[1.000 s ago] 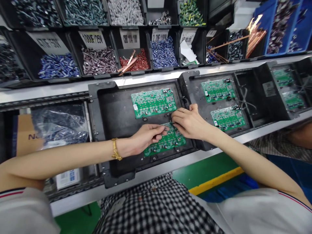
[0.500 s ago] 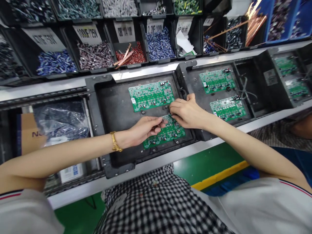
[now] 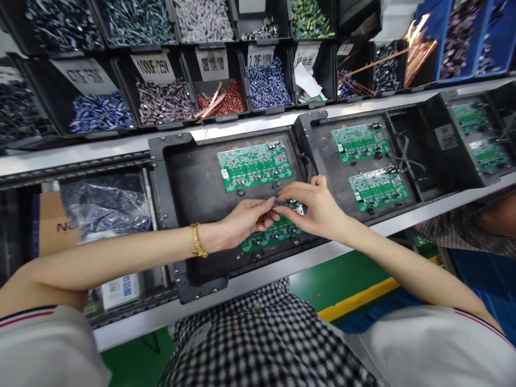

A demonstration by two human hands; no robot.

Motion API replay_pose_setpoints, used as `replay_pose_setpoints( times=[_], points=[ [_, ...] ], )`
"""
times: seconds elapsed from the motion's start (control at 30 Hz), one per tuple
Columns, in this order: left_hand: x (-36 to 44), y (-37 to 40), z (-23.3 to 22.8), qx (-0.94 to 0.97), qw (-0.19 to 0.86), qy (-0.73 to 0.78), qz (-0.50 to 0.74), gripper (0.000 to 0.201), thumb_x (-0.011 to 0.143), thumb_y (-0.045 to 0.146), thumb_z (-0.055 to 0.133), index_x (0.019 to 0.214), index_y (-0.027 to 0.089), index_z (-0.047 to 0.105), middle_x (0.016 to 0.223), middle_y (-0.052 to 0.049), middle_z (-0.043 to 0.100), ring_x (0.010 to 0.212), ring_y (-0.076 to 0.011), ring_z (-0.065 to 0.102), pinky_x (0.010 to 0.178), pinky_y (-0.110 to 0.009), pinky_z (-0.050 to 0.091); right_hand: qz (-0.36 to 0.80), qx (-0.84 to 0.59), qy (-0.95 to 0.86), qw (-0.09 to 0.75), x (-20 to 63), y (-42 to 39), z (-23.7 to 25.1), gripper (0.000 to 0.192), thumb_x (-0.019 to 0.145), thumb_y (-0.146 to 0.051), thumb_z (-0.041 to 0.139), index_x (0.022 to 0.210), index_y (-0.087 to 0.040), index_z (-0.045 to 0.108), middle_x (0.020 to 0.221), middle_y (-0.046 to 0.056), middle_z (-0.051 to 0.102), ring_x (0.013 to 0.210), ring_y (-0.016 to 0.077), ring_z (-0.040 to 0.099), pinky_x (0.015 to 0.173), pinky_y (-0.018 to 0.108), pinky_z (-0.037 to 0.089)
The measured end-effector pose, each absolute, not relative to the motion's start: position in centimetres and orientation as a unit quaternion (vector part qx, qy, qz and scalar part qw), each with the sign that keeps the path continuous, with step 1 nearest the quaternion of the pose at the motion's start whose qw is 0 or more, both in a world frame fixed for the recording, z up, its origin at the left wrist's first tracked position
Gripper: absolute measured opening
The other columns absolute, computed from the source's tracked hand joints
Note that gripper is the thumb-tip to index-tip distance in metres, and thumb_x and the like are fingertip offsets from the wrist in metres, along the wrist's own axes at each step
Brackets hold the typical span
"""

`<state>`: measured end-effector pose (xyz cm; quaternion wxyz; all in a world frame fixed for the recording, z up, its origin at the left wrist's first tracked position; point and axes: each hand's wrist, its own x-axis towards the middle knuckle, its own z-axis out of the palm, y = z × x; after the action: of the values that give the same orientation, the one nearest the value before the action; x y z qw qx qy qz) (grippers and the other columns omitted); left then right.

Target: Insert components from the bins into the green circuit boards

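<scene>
- Over the near half of the black carrier tray (image 3: 189, 188), the left hand (image 3: 242, 223) and the right hand (image 3: 312, 207) meet fingertip to fingertip above the lower green circuit board (image 3: 274, 234).
- That lower board lies flat in the tray, directly beneath both hands; its far edge and right end are covered by the fingers, and only its near strip shows clearly.
- The left hand's thumb and forefinger are pinched narrow on a small dark part, too tiny to name, held just above the board.
- The right hand's fingers close in on the same spot, touching the left fingertips; whether it grips the part or only steadies it cannot be told.
- A second, upper circuit board (image 3: 253, 165) lies uncovered in the same tray, just beyond the hands.
- A gold bracelet (image 3: 197, 240) sits on the left wrist, and a ring shows on the right hand.
- To the right, a neighbouring tray (image 3: 322, 156) holds two more boards; a third tray is cut off at the frame's edge.
- Labelled bins of components (image 3: 161, 99) line the shelf behind; the label print is partly unreadable.
- Compared with half a second earlier, the right hand has shifted left and nearer, so that the fingertips now meet at one point, where before the hands worked slightly apart.
</scene>
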<state>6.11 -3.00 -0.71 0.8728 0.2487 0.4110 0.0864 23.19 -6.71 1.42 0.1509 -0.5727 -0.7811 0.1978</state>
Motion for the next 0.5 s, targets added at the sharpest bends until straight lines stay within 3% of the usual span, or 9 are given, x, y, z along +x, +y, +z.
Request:
replay_pose_setpoints(
  times=[0.1,0.17,0.23,0.27,0.3,0.37,0.4,0.47,0.5],
  points=[
    [4.5,-0.1,0.1,0.268,0.866,0.414,0.078,0.022,0.091,0.021,0.052,0.076,0.008,0.061,0.074,-0.005,0.058,0.062,-0.0073,0.046,0.06,-0.02,0.039,0.187,-0.572,-0.785,0.147,22.8,-6.6,1.8,0.011,0.084,-0.023,0.05,0.081,-0.017,0.059,0.087,0.001,0.069,0.078,0.0154,0.06,0.073,0.032,0.02],
    [2.3,4.3,0.5,0.362,0.804,0.448,0.147,0.013,0.09,0.009,0.049,0.086,0.01,0.062,0.086,-0.005,0.06,0.072,-0.0081,0.048,0.071,-0.022,0.04,0.146,-0.585,-0.79,0.111,23.1,-6.6,1.5,0.012,0.083,-0.021,0.048,0.081,-0.017,0.059,0.088,0.002,0.068,0.077,0.0164,0.059,0.072,0.033,0.018],
    [-0.2,9.4,0.8,0.532,0.598,0.479,0.359,0.014,0.093,0.012,0.045,0.099,0.015,0.058,0.097,-0.002,0.058,0.079,-0.0076,0.045,0.078,-0.021,0.036,0.117,-0.593,-0.794,0.063,23.7,-6.7,1.0,0.014,0.084,-0.02,0.046,0.082,-0.016,0.059,0.092,0.004,0.067,0.078,0.0176,0.057,0.071,0.033,0.017],
    [-1.0,11.7,0.9,0.605,0.487,0.496,0.388,0.02,0.098,0.02,0.036,0.109,0.017,0.053,0.106,-0.001,0.056,0.087,-0.0091,0.045,0.085,-0.024,0.034,0.11,-0.593,-0.796,0.044,23.9,-6.7,0.7,0.014,0.084,-0.019,0.045,0.082,-0.016,0.059,0.094,0.005,0.066,0.079,0.018,0.057,0.071,0.033,0.017],
    [-1.5,13.5,1.0,0.668,0.391,0.515,0.367,0.023,0.099,0.025,0.034,0.117,0.018,0.047,0.116,0.0,0.051,0.1,-0.0114,0.043,0.093,-0.027,0.03,0.106,-0.593,-0.798,0.03,24.1,-6.7,0.4,0.015,0.083,-0.018,0.044,0.082,-0.015,0.059,0.095,0.005,0.066,0.08,0.0185,0.056,0.071,0.033,0.017],
    [-0.8,15.4,1.2,0.773,0.235,0.517,0.283,0.035,0.098,0.039,0.037,0.13,0.024,0.034,0.14,0.005,0.031,0.127,-0.017,0.018,0.105,-0.035,0.01,0.106,-0.591,-0.8,0.018,24.3,-6.6,-0.1,0.015,0.082,-0.017,0.044,0.083,-0.015,0.059,0.096,0.006,0.064,0.083,0.0197,0.055,0.07,0.032,0.017],
    [0.3,15.6,1.2,0.805,0.203,0.495,0.255,0.043,0.096,0.044,0.042,0.133,0.027,0.03,0.145,0.01,0.021,0.131,-0.0171,0.005,0.105,-0.035,0.003,0.108,-0.588,-0.802,0.015,24.4,-6.5,-0.2,0.014,0.082,-0.017,0.044,0.082,-0.014,0.058,0.095,0.007,0.064,0.084,0.0201,0.055,0.069,0.032,0.017],
    [3.7,15.4,1.1,0.807,0.29,0.444,0.262,0.051,0.09,0.043,0.056,0.133,0.033,0.031,0.143,0.016,0.019,0.129,-0.0137,0.0,0.103,-0.033,0.003,0.114,-0.581,-0.806,0.013,24.4,-6.3,-0.2,0.013,0.081,-0.017,0.045,0.081,-0.015,0.058,0.094,0.006,0.064,0.085,0.0204,0.054,0.069,0.032,0.017],
    [5.6,15.4,0.9,0.743,0.422,0.438,0.278,0.051,0.087,0.035,0.062,0.13,0.033,0.036,0.139,0.015,0.027,0.126,-0.0125,0.004,0.102,-0.031,0.007,0.116,-0.579,-0.807,0.013,24.4,-6.3,-0.2,0.013,0.08,-0.017,0.045,0.081,-0.015,0.058,0.094,0.006,0.063,0.085,0.0202,0.054,0.069,0.032,0.017]
  ],
)
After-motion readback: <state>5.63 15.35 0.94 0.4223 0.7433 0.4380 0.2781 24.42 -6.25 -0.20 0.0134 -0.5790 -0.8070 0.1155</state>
